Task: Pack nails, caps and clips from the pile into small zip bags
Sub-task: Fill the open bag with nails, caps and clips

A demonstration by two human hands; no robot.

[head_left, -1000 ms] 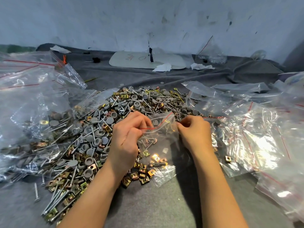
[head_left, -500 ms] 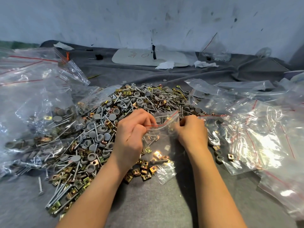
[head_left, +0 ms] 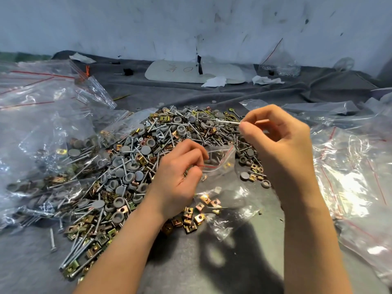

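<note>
Lifted off the bag's (head_left: 224, 183) mouth, the right hand (head_left: 280, 145) now hangs at its 1 o'clock, fingers pinching a nail (head_left: 228, 122). The left hand (head_left: 178, 177) still pinches the bag's red-striped mouth. The bag lies at the pile's (head_left: 135, 153) 4 o'clock edge.

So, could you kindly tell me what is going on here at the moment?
A person is packing hardware into bags. The left hand pinches the red-striped mouth of a small zip bag, which lies on the grey cloth beside the pile of nails, caps and clips. The right hand pinches one nail, raised above the pile and not yet in the bag. More clear bags lie on both sides.
</note>
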